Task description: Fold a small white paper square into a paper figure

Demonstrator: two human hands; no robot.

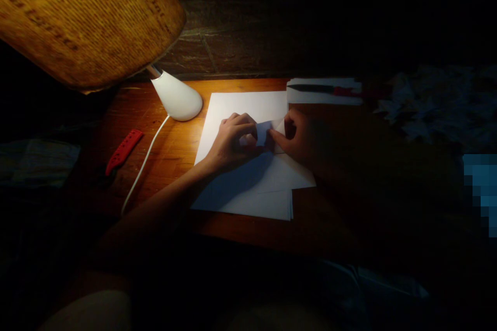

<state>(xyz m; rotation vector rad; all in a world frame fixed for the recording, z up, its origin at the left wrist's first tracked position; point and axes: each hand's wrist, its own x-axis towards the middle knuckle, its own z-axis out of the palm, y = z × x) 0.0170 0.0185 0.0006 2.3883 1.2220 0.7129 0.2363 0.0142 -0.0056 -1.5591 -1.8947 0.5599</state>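
A small folded piece of white paper (264,133) lies between my two hands, over larger white sheets (233,194) on the wooden table. My left hand (237,137) has its fingers curled at the folded paper's left end, with the thumb along its near edge. On the other side, my right hand (297,137) pinches the paper's right part between thumb and bent forefinger. Shadow covers the near side of the sheets, and the fingertips partly hide the folds. A pointed paper corner sticks out below my right hand.
A lamp with a white base (179,97) and woven shade (93,15) stands at the back left; its white cord (145,158) runs forward. Left lies a red-handled tool (125,151). Dark-bladed scissors or a knife (316,88) rests on cut paper (306,98). Folded paper pieces (435,106) pile up right.
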